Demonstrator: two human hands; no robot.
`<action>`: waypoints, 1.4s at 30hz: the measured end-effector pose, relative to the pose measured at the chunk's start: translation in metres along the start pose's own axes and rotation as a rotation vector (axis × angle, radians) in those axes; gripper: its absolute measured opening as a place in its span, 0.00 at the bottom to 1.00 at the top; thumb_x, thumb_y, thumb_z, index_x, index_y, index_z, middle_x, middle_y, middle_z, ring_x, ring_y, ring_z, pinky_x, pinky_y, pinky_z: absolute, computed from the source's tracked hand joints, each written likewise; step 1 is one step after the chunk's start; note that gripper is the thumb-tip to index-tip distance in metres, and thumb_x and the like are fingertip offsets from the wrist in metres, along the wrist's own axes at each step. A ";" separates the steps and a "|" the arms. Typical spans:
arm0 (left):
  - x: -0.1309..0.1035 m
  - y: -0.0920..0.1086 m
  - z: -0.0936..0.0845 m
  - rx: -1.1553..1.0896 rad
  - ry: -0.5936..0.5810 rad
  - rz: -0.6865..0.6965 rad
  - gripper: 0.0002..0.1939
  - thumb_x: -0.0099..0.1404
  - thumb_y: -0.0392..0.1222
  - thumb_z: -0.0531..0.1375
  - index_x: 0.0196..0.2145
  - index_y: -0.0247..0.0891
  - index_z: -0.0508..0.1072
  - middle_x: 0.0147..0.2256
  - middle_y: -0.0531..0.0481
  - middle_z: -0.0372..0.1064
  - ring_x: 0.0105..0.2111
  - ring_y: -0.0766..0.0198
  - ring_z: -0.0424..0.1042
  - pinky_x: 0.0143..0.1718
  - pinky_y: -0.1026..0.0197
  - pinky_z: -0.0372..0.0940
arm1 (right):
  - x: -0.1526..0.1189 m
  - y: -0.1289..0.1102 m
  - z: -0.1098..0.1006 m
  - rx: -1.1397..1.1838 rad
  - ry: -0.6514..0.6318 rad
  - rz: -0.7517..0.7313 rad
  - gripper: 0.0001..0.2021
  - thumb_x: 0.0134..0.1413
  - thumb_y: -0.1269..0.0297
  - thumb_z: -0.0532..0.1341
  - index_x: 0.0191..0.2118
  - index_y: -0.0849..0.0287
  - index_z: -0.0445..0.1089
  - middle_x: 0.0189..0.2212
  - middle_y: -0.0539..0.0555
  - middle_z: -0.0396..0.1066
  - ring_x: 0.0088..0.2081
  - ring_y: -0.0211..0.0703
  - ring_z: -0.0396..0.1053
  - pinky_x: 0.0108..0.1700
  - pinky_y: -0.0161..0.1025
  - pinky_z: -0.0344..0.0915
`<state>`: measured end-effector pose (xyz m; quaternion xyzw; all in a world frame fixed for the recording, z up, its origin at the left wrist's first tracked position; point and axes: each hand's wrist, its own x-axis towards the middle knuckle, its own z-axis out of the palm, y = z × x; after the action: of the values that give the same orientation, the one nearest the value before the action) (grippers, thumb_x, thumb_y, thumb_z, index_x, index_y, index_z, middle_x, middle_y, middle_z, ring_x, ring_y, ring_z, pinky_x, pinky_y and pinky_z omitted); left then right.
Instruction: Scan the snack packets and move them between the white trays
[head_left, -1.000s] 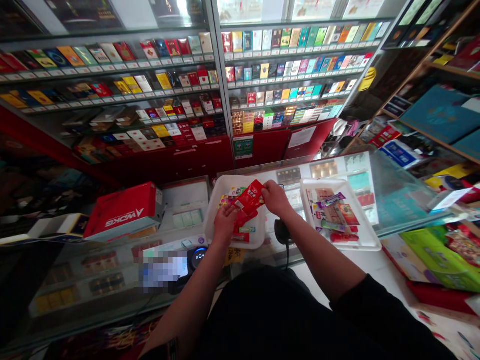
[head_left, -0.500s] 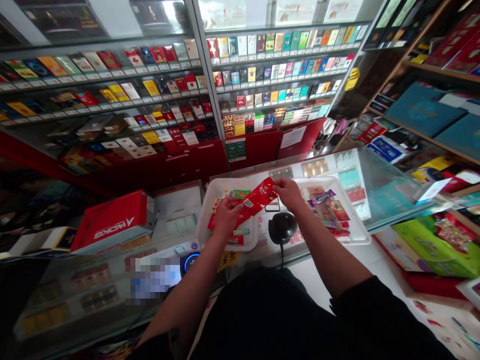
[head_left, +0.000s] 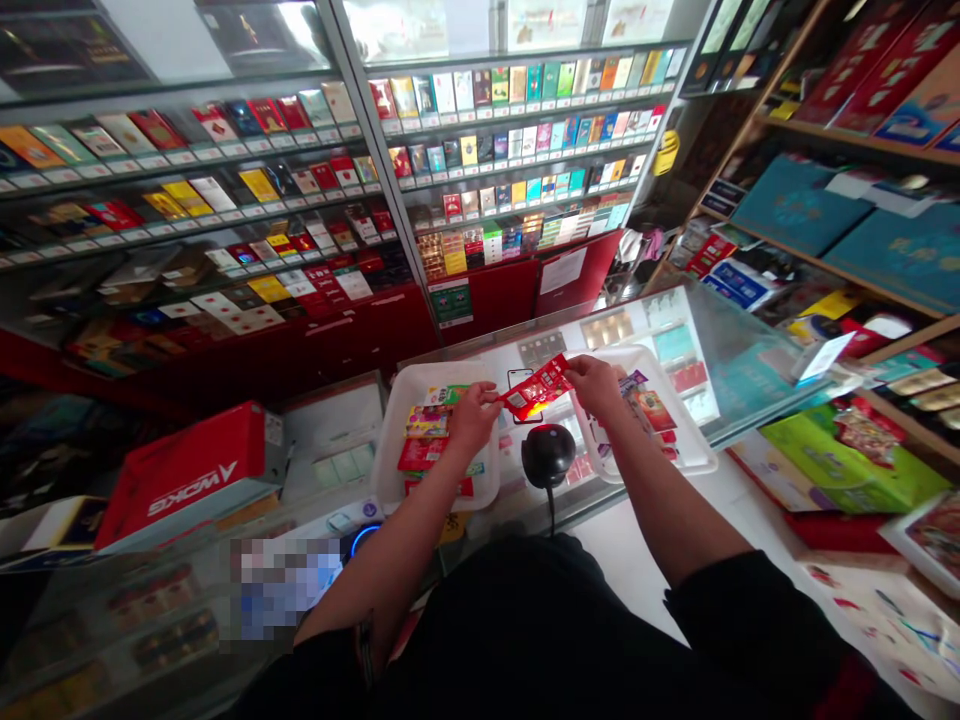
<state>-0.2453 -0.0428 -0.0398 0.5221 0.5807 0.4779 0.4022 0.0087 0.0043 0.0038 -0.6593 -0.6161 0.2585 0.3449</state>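
Between my two hands a red snack packet [head_left: 537,390] is stretched out, its barcode label facing up. My left hand [head_left: 475,418] pinches its left end, and my right hand [head_left: 594,386] grips its right end. Just below the packet stands a black desktop scanner [head_left: 548,456] with a cable. Under my left hand is a white tray [head_left: 386,455] with several colourful packets [head_left: 426,423] in it. My right forearm crosses a second white tray [head_left: 701,462], which also holds packets [head_left: 654,408]. Behind the red packet, part of a phone [head_left: 517,377] shows on the glass.
The glass counter [head_left: 739,345] runs across in front of me. To the left lies a red box [head_left: 191,470]. Shelves of small packs [head_left: 517,140] line the back wall. Green boxes [head_left: 832,470] stand at the right, below shelves with blue boxes [head_left: 806,205].
The red packet has moved right, out from over the left tray to above the scanner, both hands still on it. A yellow-orange glow now shows on its lower edge. The camera view has shifted right.
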 end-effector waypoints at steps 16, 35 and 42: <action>0.006 0.003 0.029 0.519 -0.178 0.127 0.18 0.62 0.31 0.64 0.50 0.38 0.75 0.38 0.47 0.82 0.45 0.55 0.77 0.55 0.52 0.65 | 0.003 0.043 -0.003 -0.186 0.033 0.079 0.10 0.57 0.65 0.64 0.42 0.57 0.82 0.37 0.55 0.82 0.40 0.49 0.78 0.43 0.38 0.66; 0.006 -0.002 0.040 0.657 -0.226 0.155 0.15 0.64 0.35 0.63 0.49 0.40 0.75 0.42 0.45 0.81 0.51 0.53 0.75 0.66 0.44 0.53 | -0.002 0.039 -0.011 -0.224 0.076 0.004 0.09 0.57 0.65 0.64 0.40 0.56 0.82 0.36 0.55 0.82 0.38 0.48 0.77 0.43 0.39 0.66; 0.002 0.010 0.039 0.597 -0.194 0.166 0.15 0.64 0.33 0.63 0.49 0.41 0.75 0.39 0.47 0.81 0.51 0.53 0.76 0.67 0.42 0.51 | -0.004 0.037 -0.018 -0.235 0.087 0.006 0.10 0.58 0.63 0.62 0.41 0.56 0.81 0.38 0.56 0.82 0.41 0.50 0.77 0.46 0.40 0.67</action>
<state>-0.2054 -0.0351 -0.0388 0.7056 0.6096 0.2660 0.2444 0.0455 -0.0025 -0.0139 -0.7075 -0.6246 0.1566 0.2912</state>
